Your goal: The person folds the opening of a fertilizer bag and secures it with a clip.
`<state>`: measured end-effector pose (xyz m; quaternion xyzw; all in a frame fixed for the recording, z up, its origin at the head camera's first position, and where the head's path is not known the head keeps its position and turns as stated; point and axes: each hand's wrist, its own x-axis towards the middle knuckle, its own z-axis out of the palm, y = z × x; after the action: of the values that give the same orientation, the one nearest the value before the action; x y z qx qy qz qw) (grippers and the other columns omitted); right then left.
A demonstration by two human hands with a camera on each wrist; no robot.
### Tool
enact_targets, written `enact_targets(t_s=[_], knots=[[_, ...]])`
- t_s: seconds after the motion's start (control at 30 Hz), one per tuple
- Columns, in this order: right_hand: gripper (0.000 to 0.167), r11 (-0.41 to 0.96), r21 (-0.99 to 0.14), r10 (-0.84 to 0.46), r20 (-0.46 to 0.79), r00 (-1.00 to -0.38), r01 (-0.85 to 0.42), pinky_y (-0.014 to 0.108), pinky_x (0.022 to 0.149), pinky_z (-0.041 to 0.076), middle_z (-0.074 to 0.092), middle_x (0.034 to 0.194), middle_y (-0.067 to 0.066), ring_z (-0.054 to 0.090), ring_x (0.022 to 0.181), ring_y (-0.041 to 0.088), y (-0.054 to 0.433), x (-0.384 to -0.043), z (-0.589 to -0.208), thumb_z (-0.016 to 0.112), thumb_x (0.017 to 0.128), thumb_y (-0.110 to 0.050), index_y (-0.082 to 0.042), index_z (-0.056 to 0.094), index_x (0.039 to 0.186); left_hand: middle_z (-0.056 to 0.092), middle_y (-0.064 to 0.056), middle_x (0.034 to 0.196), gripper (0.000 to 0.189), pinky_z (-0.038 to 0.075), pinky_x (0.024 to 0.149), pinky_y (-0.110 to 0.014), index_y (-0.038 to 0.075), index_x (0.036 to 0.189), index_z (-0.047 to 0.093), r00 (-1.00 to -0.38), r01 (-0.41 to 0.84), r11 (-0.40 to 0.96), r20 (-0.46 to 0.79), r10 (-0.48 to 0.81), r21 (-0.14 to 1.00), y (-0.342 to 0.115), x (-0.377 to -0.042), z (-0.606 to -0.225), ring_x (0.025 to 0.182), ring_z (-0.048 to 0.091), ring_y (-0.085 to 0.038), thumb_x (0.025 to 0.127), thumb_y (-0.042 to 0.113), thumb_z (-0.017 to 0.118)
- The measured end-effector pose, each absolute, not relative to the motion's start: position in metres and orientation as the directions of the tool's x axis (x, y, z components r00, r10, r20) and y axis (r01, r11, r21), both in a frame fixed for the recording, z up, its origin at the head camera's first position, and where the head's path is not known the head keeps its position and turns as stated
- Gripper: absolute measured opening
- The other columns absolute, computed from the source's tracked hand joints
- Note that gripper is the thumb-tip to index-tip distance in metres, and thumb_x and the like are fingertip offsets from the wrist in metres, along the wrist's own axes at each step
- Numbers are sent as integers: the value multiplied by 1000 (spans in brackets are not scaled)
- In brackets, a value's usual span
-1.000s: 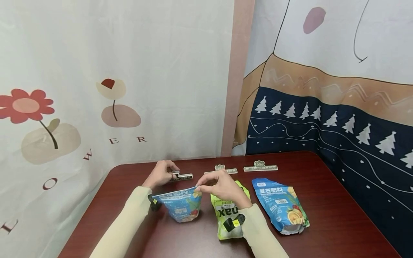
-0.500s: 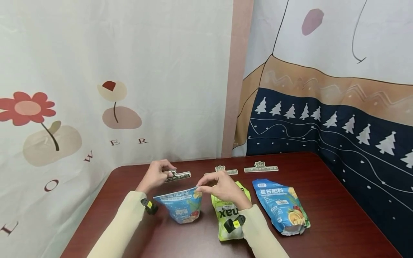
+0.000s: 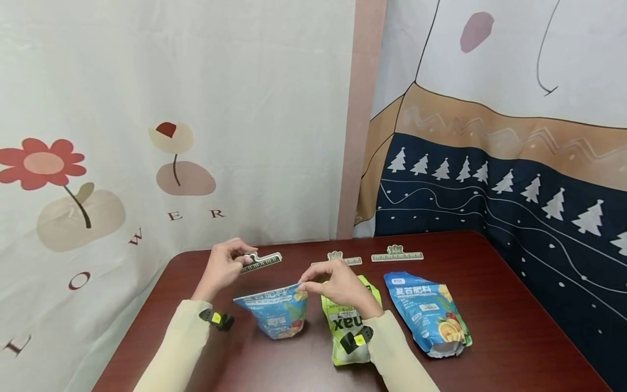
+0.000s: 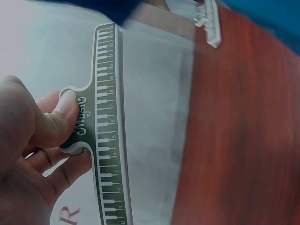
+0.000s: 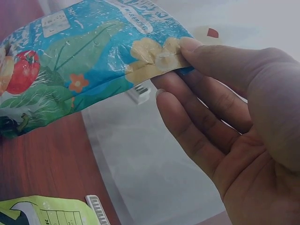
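Clip in my left hand (image 3: 222, 268): thumb and curled fingers pinch the handle of a long green bag clip (image 3: 262, 261) printed with piano keys, held above the table (image 3: 514, 326) left of centre in the head view; the left wrist view shows my thumb (image 4: 58, 119) pressed on the handle, the bar running up the frame; my right hand (image 3: 340, 286) pinches the top right corner of a blue pouch (image 3: 274, 313) between thumb and forefinger, and the pouch stands upright on the table just below centre; in the right wrist view the thumb (image 5: 225, 58) sits on the yellow patch at that corner, the other fingers loosely stretched beneath; a green pouch (image 3: 350, 326) lies flat under my right wrist, just right of the blue one; a second blue pouch (image 3: 428, 313) lies flat further right; two more clips (image 3: 345, 258) (image 3: 397, 253) rest along the far edge of the table, apart from each other.
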<state>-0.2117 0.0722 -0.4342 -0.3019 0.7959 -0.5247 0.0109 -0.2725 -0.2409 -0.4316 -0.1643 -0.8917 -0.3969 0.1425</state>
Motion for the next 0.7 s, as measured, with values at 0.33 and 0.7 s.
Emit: enact_targets(t_s=[0.33, 0.7], knots=[[3, 269, -843, -494, 295, -818, -467, 25, 70, 53, 74, 87, -16, 63, 81, 9, 73, -212, -434, 78, 93, -28, -29, 80, 95, 70, -5, 89, 28, 45, 54, -25, 18, 99, 81, -884, 414, 616, 458, 95, 671, -237, -251, -415, 62, 54, -13, 87, -7, 74], [4, 252, -836, -500, 319, -805, -488, 33, 71, 54, 76, 90, -10, 63, 82, 9, 73, -212, -433, 78, 93, -29, -28, 80, 95, 68, -1, 83, 30, 39, 52, -21, 18, 97, 81, -819, 488, 586, 572, 51, 647, -228, -224, -403, 60, 48, -13, 85, -9, 76]])
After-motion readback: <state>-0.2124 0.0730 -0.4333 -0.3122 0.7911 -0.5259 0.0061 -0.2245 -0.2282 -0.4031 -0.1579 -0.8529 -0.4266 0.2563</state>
